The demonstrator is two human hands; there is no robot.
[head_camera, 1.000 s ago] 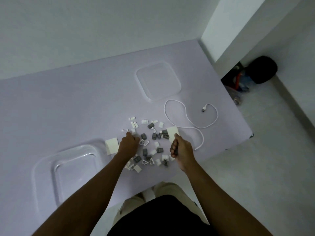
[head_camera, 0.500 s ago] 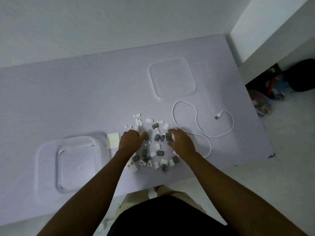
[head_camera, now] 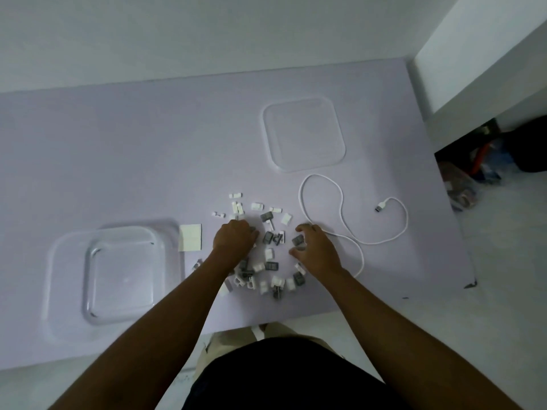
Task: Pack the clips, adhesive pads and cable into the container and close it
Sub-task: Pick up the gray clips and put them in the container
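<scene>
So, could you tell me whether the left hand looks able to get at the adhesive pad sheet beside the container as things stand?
Probably yes. The left hand rests on the clips, and the adhesive pad sheet lies just to its left on bare table, beside the open container; nothing lies between them.

The table (head_camera: 148, 149) shows a matt, smooth, pale lilac top. On it, the container (head_camera: 115, 276) is clear glossy plastic, catching soft highlights along its rim. Beyond the clips, the lid (head_camera: 305, 134) looks like the same transparent plastic. The clips (head_camera: 268, 238) look like hard plastic, some grey, some white. Right of them, the cable (head_camera: 340, 208) has a smooth white sheath. Just beside the container, the adhesive pad (head_camera: 191, 241) looks matt and papery.
</scene>
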